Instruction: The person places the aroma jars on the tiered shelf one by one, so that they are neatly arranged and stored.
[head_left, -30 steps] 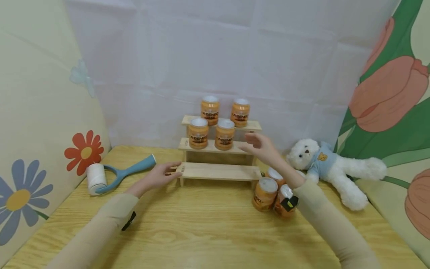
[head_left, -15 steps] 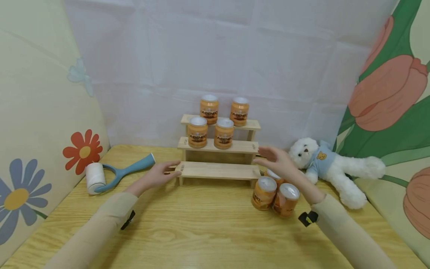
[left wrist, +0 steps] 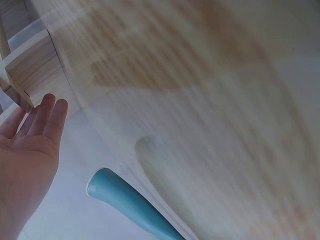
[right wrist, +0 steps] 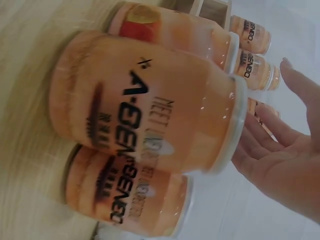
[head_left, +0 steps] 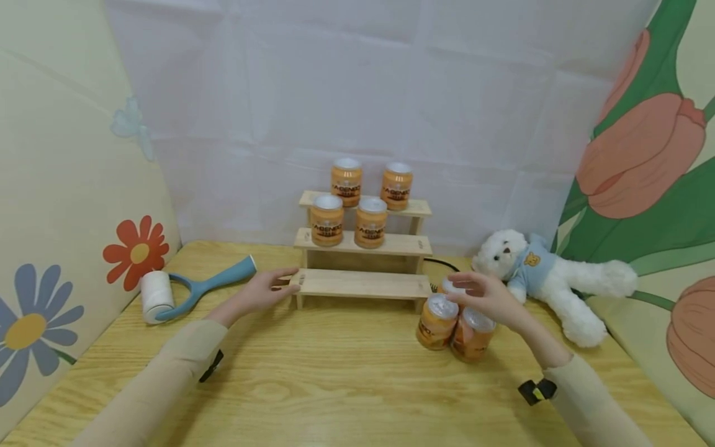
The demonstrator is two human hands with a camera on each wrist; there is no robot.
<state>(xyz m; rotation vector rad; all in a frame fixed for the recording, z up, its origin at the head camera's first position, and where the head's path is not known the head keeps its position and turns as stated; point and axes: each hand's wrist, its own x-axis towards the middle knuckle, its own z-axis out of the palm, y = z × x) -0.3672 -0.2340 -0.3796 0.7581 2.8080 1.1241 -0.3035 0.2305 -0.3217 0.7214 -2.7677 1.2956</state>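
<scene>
The right hand is held open over three orange jars, while the wooden shelf is touched by the flat left hand.

Right hand open over floor jars — left hand touching rack

Seven orange jars are showing: four sitting on one three-step rack, three at its four o'clock. One teddy, one lint roller, two hands.

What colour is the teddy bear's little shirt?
Light blue, on the white teddy bear; the head view shows it best.
</scene>
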